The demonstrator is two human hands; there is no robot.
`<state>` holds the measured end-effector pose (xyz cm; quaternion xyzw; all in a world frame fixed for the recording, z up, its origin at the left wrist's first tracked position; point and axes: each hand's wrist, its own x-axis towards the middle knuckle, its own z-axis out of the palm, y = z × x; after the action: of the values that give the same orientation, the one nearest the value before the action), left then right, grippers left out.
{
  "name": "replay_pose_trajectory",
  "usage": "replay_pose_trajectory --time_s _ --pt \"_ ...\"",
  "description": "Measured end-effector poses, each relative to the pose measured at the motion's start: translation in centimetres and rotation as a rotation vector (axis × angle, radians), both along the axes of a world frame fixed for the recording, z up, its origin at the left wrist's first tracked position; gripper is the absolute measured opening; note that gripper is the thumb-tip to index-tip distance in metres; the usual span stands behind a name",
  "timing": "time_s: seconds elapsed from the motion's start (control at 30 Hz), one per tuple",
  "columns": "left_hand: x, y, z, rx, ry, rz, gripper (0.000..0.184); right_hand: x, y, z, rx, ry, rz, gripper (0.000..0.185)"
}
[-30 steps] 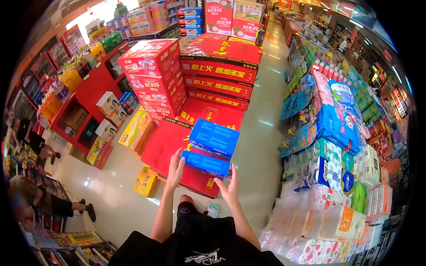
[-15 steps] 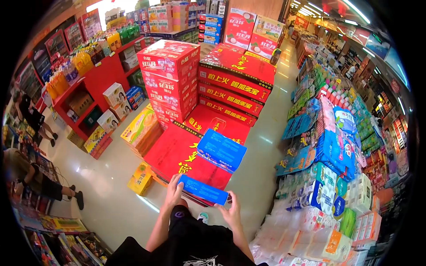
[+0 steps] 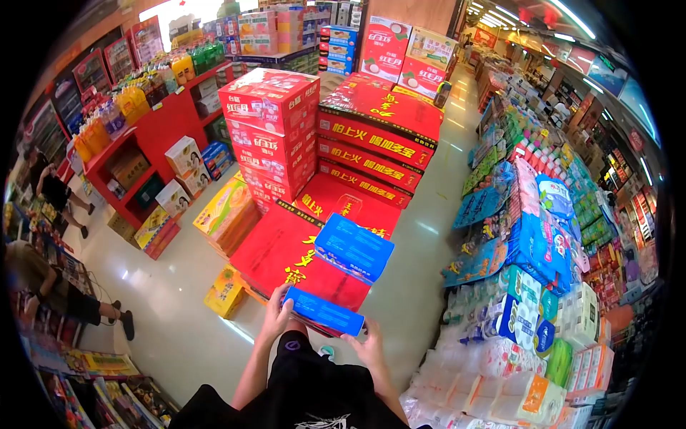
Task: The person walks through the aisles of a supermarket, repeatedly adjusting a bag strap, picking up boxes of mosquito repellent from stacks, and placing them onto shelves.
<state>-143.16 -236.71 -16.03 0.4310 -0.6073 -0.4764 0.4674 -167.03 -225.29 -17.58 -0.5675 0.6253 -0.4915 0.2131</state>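
A flat blue box [image 3: 324,312] is held level between my two hands, over the near edge of the red cartons [image 3: 264,250]. My left hand [image 3: 276,314] grips its left end, and my right hand [image 3: 371,344] holds its right end. Just beyond it, a second blue box [image 3: 354,246] rests on the red cartons, close to their right edge. The undersides of both boxes are hidden.
Taller stacks of red cartons [image 3: 379,129] and pink-red cartons [image 3: 270,129] stand behind. Yellow boxes [image 3: 225,292] sit on the floor at the left. Shelves of packaged goods [image 3: 525,307] line the right. Two people [image 3: 57,189] are at the far left.
The held blue box has come away from beside the other blue box, toward my body, with both hands on it. The view has shifted, showing more of the store ahead.
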Motion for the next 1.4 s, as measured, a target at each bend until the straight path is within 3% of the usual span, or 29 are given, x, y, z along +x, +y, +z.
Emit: replay_pose_trajectory --time_s 0.3,0.4,0.5,0.6,0.97,1.4 --pt "1.2 0.2 0.4 0.002 -0.172 -0.087 0.045 -0.1 0.3 0.3 0.043 0.010 0.017 0.058" --pt "1.7 1.0 1.3 -0.118 -0.245 -0.144 0.063 -0.1 1.0 -0.3 0.041 -0.006 -0.009 0.056" --pt "1.5 1.8 3.0 -0.201 -0.536 -0.122 0.086 -0.4 0.9 -0.5 0.016 0.011 0.005 0.057" --pt "1.6 1.5 2.3 -0.156 -0.588 -0.129 0.093 -0.8 1.4 -0.7 0.008 0.065 0.055 0.060" --pt "2.1 2.2 1.2 -0.020 -0.382 -0.142 0.077 0.5 1.9 0.0 -0.019 0.066 0.020 0.075" --pt "1.6 2.4 0.8 -0.091 -0.372 -0.082 0.076 0.9 1.5 -0.4 -0.058 0.043 0.001 0.050"
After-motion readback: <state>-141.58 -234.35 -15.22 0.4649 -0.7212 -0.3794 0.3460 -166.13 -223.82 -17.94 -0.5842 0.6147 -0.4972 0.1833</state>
